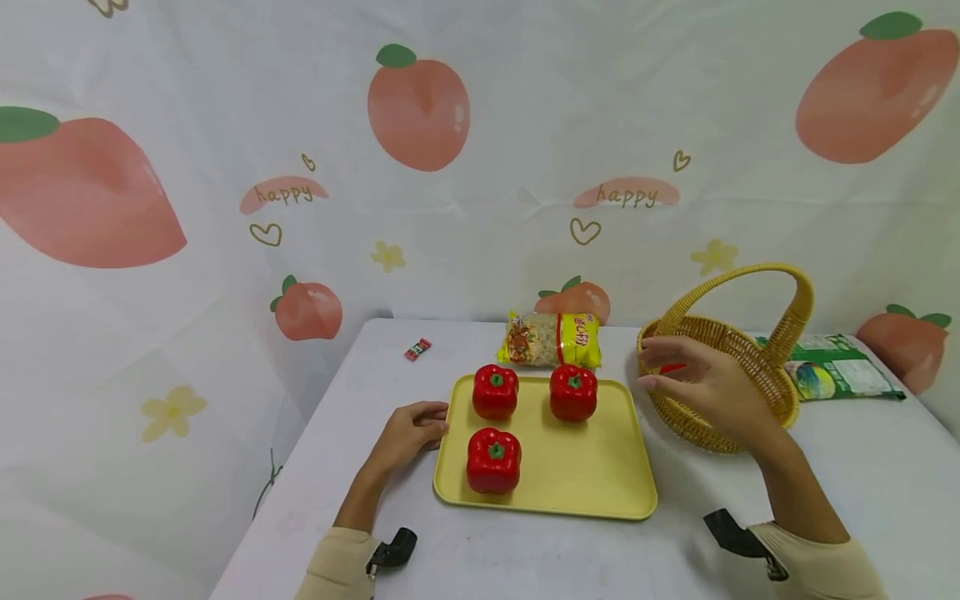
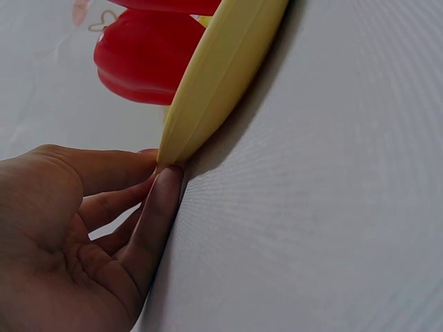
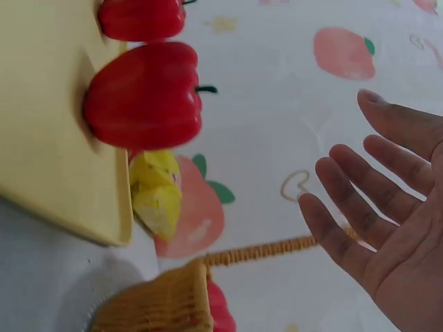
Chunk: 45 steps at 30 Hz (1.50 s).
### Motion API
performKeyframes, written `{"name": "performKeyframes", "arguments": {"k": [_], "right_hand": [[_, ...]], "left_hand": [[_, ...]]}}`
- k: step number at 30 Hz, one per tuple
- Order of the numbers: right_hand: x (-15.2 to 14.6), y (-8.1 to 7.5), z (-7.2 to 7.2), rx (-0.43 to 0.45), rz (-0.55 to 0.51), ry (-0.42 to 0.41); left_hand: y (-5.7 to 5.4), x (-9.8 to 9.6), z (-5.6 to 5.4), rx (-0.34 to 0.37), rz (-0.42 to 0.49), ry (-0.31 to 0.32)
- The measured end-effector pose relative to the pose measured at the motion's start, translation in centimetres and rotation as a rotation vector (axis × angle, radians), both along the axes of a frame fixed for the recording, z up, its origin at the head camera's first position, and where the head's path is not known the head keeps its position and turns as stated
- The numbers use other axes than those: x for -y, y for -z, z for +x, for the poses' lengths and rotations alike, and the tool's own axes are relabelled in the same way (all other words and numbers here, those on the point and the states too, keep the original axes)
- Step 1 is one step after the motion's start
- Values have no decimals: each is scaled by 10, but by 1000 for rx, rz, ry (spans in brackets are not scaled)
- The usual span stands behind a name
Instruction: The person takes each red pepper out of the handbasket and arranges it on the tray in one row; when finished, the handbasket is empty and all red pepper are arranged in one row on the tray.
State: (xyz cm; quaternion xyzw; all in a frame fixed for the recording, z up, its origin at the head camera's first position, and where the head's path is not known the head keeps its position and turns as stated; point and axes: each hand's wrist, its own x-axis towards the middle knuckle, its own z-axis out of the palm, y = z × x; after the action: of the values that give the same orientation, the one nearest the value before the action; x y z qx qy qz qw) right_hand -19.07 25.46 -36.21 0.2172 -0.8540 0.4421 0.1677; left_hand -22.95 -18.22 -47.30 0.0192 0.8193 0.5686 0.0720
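A yellow rectangular tray [image 1: 581, 475] lies on the table, bearing three red bell peppers, at back left [image 1: 495, 392], back right [image 1: 573, 393] and front left [image 1: 493, 461]. At the tray's left edge, my left hand [image 1: 408, 433] pinches the rim; the thumb and fingertips meet there in the left wrist view. My right hand [image 1: 701, 383] is raised over the left side of a wicker basket [image 1: 750, 367], its fingers relaxed and spread with nothing in them. Inside the basket, something red [image 3: 220, 308] shows, partly hidden by the hand and the wall.
Behind the tray lies a yellow bag of food [image 1: 551, 340]. A small red and green packet [image 1: 417, 349] is at the back left of the table. To the right of the basket is a green package [image 1: 847, 367]. The basket's tall handle [image 1: 798, 300] arches upward. A printed cloth hangs behind.
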Motion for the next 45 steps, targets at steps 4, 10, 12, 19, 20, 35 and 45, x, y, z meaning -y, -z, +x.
{"name": "performKeyframes", "arguments": {"k": [4,10,12,19,20,35,45], "right_hand": [[-17,1,-3,21,-28,26],[-42,4,-10,65,9,94],[-50,4,-14,87,30,119],[-78,-2,-30,138,69,137],[-81,-3,-33,141,75,139],[-97,-22,-71,324,218,183],[-96,-20,-96,426,222,105]], "left_hand": [[0,0,0,-2,1,2],[-1,1,-1,0,7,0],[-1,1,-1,1,5,-2],[0,0,-2,2,0,1],[0,0,-2,3,0,0],[0,-1,-2,-2,-2,-9],[2,-1,-3,10,16,-8]]}}
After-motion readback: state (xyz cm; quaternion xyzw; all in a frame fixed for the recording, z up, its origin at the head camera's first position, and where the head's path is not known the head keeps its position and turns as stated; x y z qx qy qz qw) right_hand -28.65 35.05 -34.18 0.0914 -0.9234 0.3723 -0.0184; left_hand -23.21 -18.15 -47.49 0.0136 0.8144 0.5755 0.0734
